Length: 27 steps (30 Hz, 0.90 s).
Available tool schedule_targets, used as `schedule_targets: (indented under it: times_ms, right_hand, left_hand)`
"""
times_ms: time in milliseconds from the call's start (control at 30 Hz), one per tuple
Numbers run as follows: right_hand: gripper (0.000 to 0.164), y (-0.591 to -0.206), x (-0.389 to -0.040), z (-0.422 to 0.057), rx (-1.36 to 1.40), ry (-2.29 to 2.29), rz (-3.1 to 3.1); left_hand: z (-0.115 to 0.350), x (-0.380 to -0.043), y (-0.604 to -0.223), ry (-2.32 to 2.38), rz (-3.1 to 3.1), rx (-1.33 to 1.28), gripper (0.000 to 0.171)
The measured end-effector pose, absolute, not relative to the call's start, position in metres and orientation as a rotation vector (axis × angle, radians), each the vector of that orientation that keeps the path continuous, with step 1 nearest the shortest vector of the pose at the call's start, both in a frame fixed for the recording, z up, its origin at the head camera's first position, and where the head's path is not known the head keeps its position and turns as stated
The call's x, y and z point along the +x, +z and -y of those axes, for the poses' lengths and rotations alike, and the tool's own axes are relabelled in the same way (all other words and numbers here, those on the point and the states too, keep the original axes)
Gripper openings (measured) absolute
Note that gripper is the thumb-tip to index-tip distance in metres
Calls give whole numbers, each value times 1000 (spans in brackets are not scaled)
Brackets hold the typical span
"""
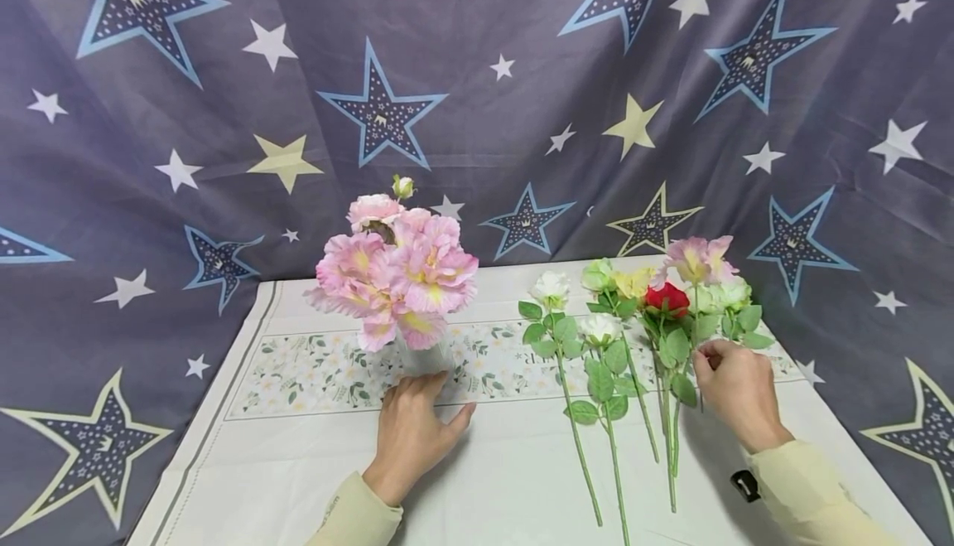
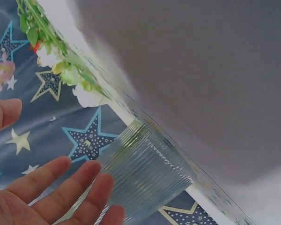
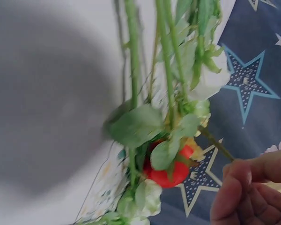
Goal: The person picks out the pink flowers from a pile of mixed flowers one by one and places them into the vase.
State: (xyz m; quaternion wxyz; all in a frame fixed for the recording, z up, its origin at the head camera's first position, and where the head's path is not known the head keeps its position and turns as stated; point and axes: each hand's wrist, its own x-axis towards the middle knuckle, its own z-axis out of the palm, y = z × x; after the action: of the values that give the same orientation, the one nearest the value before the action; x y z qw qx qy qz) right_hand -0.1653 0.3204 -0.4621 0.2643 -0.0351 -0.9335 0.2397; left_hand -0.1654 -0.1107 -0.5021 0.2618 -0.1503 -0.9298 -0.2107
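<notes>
My left hand [image 1: 416, 430] is beside a ribbed clear vase [image 2: 147, 176], its fingers extended along the vase's side and the thumb held apart. Full pink blooms [image 1: 398, 277] and a small pale bud [image 1: 403, 187] rise from the vase and cover its top in the head view. At the right, my right hand [image 1: 738, 388] pinches a thin stem [image 3: 218, 144] between thumb and forefinger. This stem belongs to a pink flower with a yellowish centre [image 1: 696, 261], held upright over the other flowers. A red rose [image 1: 667, 301] lies just left of that hand.
White roses [image 1: 551, 289] with long green stems lie on the table, along with a yellow flower [image 1: 632, 283] and pale green ones [image 1: 726, 295]. A floral-print band crosses the white tablecloth [image 1: 298, 463]. Behind the table hangs a star-patterned curtain [image 1: 477, 74].
</notes>
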Motion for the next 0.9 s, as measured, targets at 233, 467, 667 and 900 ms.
schedule_targets:
  times_ms: [233, 467, 667, 900]
  right_hand:
    - [7, -459, -164, -303, -49, 698, 2462]
    - [5, -458, -164, -287, -10, 704, 2391]
    - [5, -459, -163, -272, 28, 717, 2330]
    - [6, -459, -161, -253, 74, 772, 2305]
  left_hand:
    - [108, -166, -500, -567, 2507, -419, 57]
    - [107, -167, -498, -536, 2484, -439, 57]
    - [105, -169, -496, -505, 2454, -453, 57]
    - [103, -169, -493, -508, 2431, -466, 57]
